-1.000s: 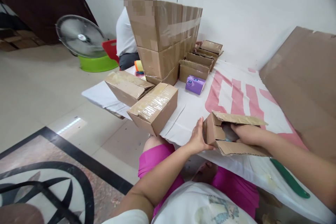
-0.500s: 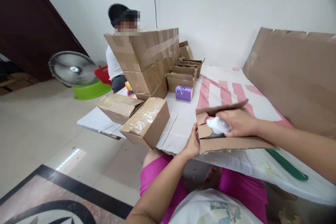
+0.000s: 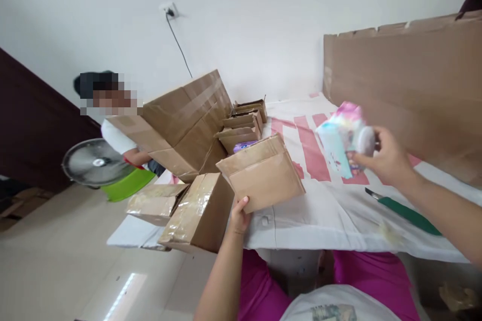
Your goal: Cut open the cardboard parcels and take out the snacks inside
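Note:
My left hand (image 3: 238, 214) grips the lower corner of a small brown cardboard box (image 3: 263, 175) and holds it lifted and tilted above the table's near edge. My right hand (image 3: 387, 160) is raised to the right, closed round a pastel pink-and-blue printed packet (image 3: 339, 143) with a round white piece at my fingers. The packet hangs clear of the box, over the white and red cloth (image 3: 324, 200) covering the table.
Two taped boxes (image 3: 196, 213) overhang the table's left edge. A stack of large cartons (image 3: 181, 120), several open small boxes (image 3: 243, 123) and a purple box (image 3: 244, 146) stand behind. A green-handled knife (image 3: 404, 212) lies right. Cardboard sheet (image 3: 406, 80) leans on the wall. Another person (image 3: 116, 138) sits beyond, near a fan (image 3: 92, 163).
My right hand drew the packet out of the small box and lifted it up to the right. My left hand raised and swung the emptied box leftward. The view tilted upward.

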Demonstrator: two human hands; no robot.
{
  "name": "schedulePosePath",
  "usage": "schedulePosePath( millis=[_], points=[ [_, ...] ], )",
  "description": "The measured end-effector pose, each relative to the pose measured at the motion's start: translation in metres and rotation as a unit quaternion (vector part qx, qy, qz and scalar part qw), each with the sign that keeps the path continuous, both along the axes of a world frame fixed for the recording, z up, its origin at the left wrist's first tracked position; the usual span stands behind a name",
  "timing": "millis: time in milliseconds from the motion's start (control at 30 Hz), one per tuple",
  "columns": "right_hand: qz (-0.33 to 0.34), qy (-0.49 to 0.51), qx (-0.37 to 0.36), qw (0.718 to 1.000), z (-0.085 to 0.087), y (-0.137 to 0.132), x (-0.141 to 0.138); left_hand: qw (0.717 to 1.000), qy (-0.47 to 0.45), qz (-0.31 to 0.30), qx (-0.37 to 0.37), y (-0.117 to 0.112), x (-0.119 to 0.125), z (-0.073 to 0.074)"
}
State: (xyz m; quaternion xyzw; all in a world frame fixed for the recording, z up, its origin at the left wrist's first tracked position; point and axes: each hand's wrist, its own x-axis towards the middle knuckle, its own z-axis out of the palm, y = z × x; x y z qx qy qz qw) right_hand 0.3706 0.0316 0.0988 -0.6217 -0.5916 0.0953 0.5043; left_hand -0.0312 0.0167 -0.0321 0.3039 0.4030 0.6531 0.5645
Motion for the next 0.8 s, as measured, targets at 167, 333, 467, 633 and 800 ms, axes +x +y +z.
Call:
schedulePosePath(
  millis=[167,333,467,633,800],
  points=[
    [0.091,-0.172,-0.089,0.977,-0.087,-0.009,-0.018,1.0,0.001,-0.001,0.007,0.011,-0.014,-0.005],
    [0.186,-0.289,-0.014,0.939,-0.119,-0.013,-0.042,0.985,0.161,0.023,0.051,0.032,-0.014,0.001],
    [0.163,-0.329,0.005,0.93,-0.131,-0.015,-0.043,0.955,0.291,0.063,0.009,0.047,-0.006,-0.009],
    [0.093,-0.32,-0.008,0.943,-0.15,-0.024,-0.04,0.913,0.365,0.179,-0.042,0.03,0.01,-0.031],
    [0.044,-0.17,-0.04,0.984,-0.179,-0.019,-0.022,0.889,0.42,0.183,-0.022,-0.014,0.053,-0.049]
  ],
)
